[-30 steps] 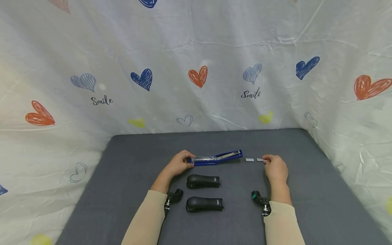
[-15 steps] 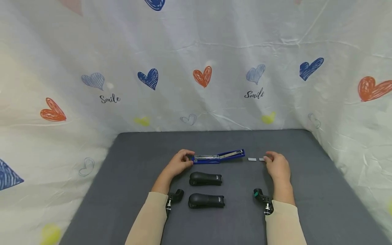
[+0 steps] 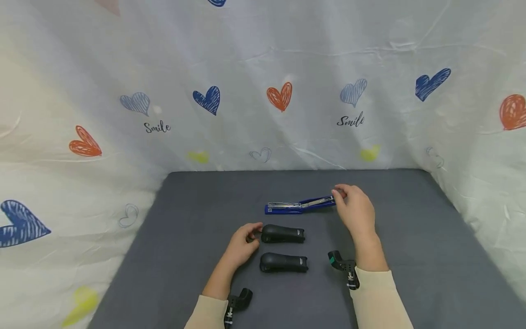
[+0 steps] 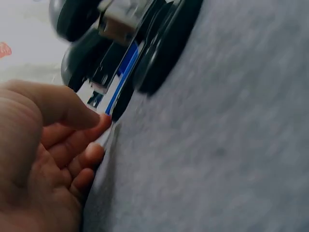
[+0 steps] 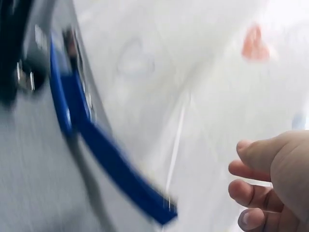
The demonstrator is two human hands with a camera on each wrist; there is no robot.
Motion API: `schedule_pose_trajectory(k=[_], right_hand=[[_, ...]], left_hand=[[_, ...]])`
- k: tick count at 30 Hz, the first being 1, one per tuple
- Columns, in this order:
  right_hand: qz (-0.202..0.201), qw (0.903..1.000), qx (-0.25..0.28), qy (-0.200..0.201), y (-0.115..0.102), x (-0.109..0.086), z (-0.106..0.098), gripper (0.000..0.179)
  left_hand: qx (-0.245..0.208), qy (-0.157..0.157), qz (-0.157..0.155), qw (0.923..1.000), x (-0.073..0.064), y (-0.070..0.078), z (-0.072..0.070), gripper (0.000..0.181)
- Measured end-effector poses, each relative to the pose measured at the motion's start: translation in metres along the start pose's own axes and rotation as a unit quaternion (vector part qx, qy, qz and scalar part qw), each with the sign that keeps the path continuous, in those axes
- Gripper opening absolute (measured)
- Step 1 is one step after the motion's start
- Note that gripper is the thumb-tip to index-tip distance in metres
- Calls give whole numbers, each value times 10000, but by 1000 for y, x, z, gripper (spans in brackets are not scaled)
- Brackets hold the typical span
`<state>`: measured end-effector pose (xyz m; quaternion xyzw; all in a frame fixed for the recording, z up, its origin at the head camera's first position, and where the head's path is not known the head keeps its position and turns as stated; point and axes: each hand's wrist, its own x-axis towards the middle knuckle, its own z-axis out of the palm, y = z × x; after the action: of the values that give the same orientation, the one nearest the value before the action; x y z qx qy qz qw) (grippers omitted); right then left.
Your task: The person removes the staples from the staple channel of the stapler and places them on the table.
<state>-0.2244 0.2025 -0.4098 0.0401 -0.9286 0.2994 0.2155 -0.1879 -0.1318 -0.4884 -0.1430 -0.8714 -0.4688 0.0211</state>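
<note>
A blue stapler (image 3: 284,208) lies opened out on the table, its metal staple channel showing and its top arm swung back to the right. My right hand (image 3: 358,212) is beside that arm's end; in the right wrist view a gap separates the relaxed fingers (image 5: 241,191) from the blue stapler. Two black staplers (image 3: 283,234) lie one in front of the other, nearer to me. Close at the left end of the farther one is my left hand (image 3: 242,246), loosely curved, nothing gripped between thumb and fingers. In the left wrist view, its fingertips (image 4: 104,121) overlap the staplers.
The grey tabletop (image 3: 197,205) runs back to a white curtain (image 3: 238,55) printed with hearts and the word Smile. Camera mounts (image 3: 343,265) stick out from both wrists. The small staple strips seen before are hidden now.
My left hand has left the blue stapler's left end and come toward me to the farther black stapler. My right hand has moved left, from the staple strips to the blue stapler's right end.
</note>
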Motion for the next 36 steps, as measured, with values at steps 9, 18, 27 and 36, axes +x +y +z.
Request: schedule_pose_trajectory(k=[9, 18, 27, 36], right_hand=[[-1171, 9800, 43, -1610, -76, -18, 27, 31], [-2009, 9500, -549, -2326, -113, -55, 81, 41], [-1736, 9638, -224, -2013, -110, -55, 88, 34], [-1024, 9681, 343, -2261, -109, -52, 92, 36]], left_hand=[[937, -10, 181, 9954, 2, 3, 10, 32], [1267, -101, 167, 9918, 2, 2, 10, 29], [1289, -59, 291, 9912, 6, 2, 12, 31], [1329, -5, 346, 9905, 5, -5, 13, 31]])
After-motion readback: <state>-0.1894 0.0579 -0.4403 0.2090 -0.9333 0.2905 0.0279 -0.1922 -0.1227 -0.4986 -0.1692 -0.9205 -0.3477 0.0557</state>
